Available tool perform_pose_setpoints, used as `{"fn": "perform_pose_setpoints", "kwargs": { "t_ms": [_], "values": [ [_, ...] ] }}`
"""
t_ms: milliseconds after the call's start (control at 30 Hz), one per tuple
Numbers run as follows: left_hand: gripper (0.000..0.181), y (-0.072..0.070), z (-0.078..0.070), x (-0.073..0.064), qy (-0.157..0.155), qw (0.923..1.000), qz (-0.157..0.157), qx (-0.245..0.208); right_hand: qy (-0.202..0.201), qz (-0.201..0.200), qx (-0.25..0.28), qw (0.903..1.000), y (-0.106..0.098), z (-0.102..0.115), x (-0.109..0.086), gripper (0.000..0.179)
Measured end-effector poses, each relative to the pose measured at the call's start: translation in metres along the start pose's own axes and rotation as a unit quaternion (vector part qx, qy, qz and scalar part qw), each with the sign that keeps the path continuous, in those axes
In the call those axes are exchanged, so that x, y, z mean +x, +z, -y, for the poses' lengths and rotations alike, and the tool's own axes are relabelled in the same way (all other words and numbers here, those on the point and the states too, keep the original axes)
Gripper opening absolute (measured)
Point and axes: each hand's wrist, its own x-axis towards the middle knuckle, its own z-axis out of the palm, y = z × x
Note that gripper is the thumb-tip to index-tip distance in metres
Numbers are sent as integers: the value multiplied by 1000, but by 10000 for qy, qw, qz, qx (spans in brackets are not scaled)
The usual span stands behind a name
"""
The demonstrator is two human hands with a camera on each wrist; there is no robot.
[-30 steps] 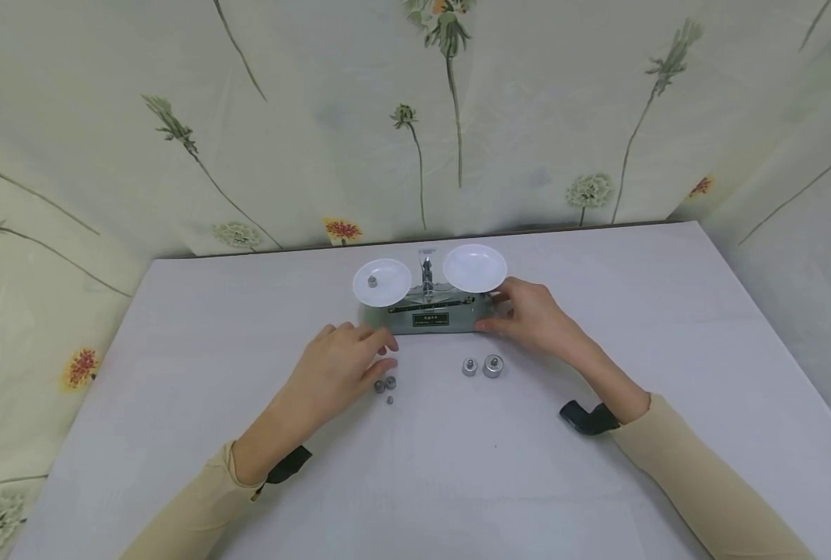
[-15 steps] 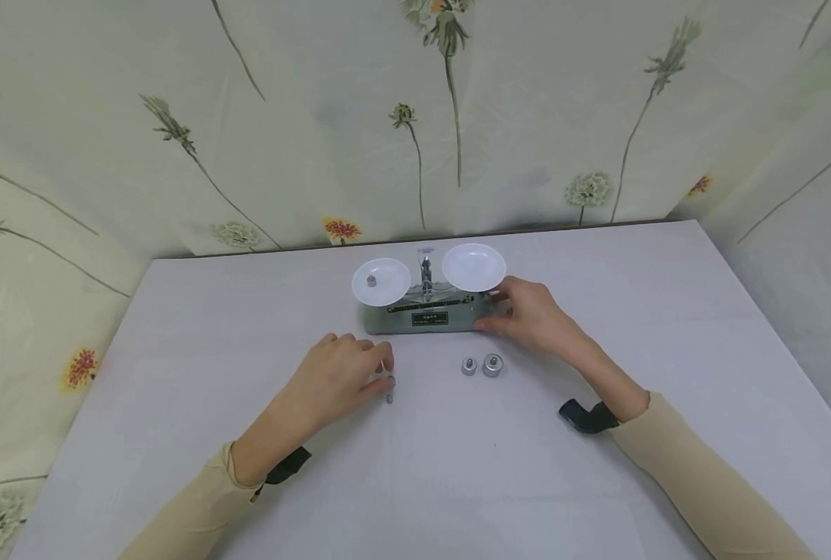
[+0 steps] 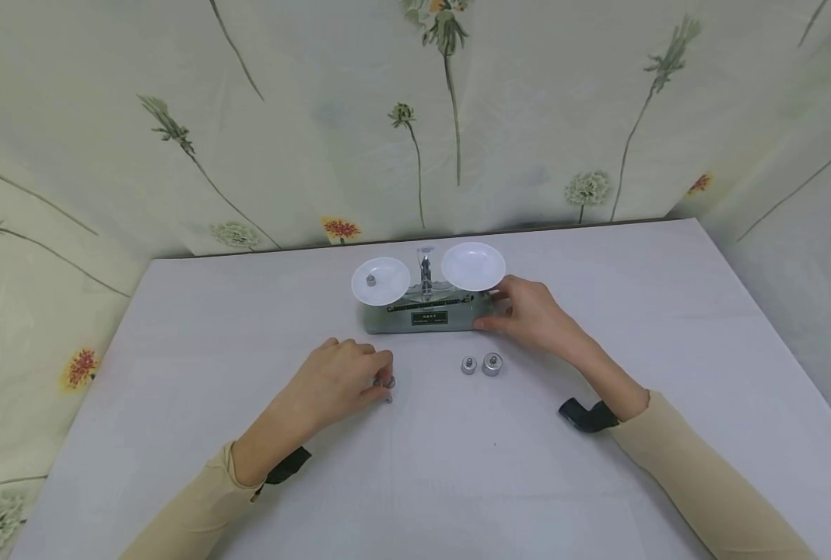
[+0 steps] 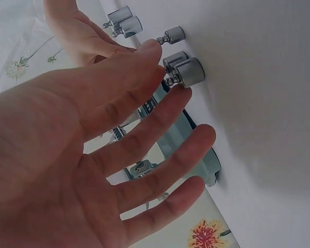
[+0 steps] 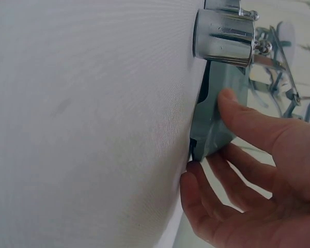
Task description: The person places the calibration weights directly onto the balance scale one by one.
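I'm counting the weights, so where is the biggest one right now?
In the head view, the biggest weight stands on the table, just right of a smaller weight, in front of the scale near its right end.

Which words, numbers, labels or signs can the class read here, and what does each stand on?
No text is legible.
Dark label on the balance: lettering too small to read.
Dark scale strip above it: markings too small to read.
Metal weights: no readable marks.
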Motion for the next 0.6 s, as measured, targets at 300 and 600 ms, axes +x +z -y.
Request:
{"fn": "perform_pose_setpoints", "kwargs": {
  "t_ms": [300, 600],
  "values": [
    [17, 0, 2, -1, -73, 9998, 78, -142, 33, -3, 19, 10000, 0, -1, 0, 59],
    [19, 2, 5, -1, -141, 9994, 162, -255, 32, 18, 2, 10000, 0, -1, 0, 60]
  ]
}}
